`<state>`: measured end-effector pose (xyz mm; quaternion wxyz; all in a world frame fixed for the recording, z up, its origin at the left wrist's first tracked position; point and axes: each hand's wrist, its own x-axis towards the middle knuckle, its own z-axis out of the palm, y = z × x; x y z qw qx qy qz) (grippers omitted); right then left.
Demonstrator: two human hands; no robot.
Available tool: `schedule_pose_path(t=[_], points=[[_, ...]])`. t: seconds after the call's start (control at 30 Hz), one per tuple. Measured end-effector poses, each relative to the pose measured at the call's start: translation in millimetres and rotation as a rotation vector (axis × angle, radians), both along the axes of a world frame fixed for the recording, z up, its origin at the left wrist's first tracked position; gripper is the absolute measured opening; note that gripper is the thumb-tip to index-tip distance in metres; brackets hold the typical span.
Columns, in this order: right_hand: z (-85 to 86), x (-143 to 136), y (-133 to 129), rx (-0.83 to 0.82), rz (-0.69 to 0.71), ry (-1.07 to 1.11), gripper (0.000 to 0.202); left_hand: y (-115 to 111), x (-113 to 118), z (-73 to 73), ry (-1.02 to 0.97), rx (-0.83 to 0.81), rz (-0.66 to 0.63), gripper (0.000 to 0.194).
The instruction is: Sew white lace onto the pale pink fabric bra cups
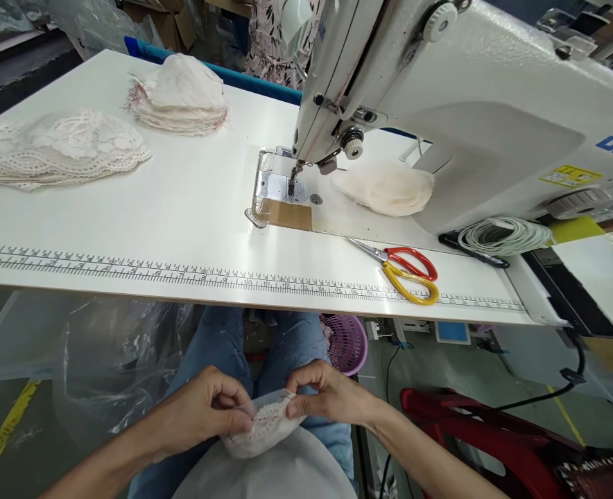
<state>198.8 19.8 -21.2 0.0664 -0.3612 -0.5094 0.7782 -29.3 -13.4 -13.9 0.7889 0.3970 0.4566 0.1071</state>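
Head view: pale lace-edged fabric piece (265, 430), slightly crumpled.

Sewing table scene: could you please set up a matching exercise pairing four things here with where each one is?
Things:
1. lace piece
2. scissors
3. stack of lace pieces
4. pale fabric cup

Places:
A. far left of the table top
B. under the sewing machine arm
C. pinched between the left hand and right hand, over the lap
D. on the table, by the printed ruler

Pairs: 1-C, 2-D, 3-A, 4-B
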Motion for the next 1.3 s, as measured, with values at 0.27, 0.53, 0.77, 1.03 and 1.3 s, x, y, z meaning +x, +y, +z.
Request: schedule_pose_path(t=[0.27,0.53,0.77,1.03,1.3], points=[[2.2,-10.7,3.9,0.052,0.116,0.035,0.035,1.5,1.8,3.1,-0.003,0.057,-0.036,0.021],[2.2,-16.7,5.8,-0.02,0.09,0.031,0.032,3.6,-3.3,5.4,-0.002,0.068,-0.036,0.03],[-1.8,-4.8,8.3,-0.039,-0.007,-0.009,0.031,1.1,-7.4,1.4,0.044,0.114,-0.072,0.014],[-1.0,-0.1,10.2,0.016,0.024,-0.02,0.032,5.3,-1.9,6.3,0.02,0.072,-0.033,0.014],[-0.5,-1.7,9.2,0.024,0.015,-0.002,0.03,4.7,-0.9,9.7,0.086,0.193,-0.144,0.017]])
